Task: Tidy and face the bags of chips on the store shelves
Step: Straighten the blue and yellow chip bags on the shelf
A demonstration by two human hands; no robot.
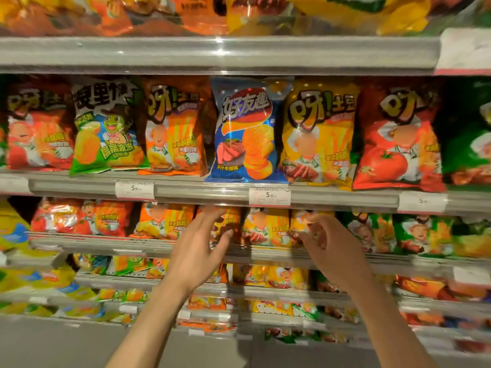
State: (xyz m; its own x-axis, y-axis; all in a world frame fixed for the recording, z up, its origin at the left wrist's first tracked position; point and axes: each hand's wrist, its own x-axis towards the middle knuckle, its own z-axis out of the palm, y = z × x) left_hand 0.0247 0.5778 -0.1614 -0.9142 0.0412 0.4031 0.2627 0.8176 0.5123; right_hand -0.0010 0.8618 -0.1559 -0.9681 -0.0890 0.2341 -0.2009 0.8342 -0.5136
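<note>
Shelves (pixel 218 53) of chip bags fill the view, tier below tier. On the eye-level tier, from the left, stand a red tomato bag (pixel 39 131), a green-and-white bag with a cartoon frog (pixel 106 131), an orange bag (pixel 175 128), a blue bag showing steak and ridged chips (pixel 245 131), a yellow bag (pixel 318 134), a second red tomato bag (pixel 398 139) and a dark green bag (pixel 467 134) at the right edge. All face forward; the blue one leans slightly and its base overhangs the shelf lip. White price tags (pixel 269 197) sit in the rail below.

On the tier beneath, smaller red, orange, yellow and green bags stand in a row. The left hand (pixel 202 243) reaches up to this row, fingers spread wide and relaxed, its fingertips at an orange bag (pixel 227 224) without closing round it. Just to the right, the right hand (pixel 329 243) has its fingers loosely curled against a small yellow bag (pixel 300 224); whether it actually grips the bag, I cannot tell.
</note>
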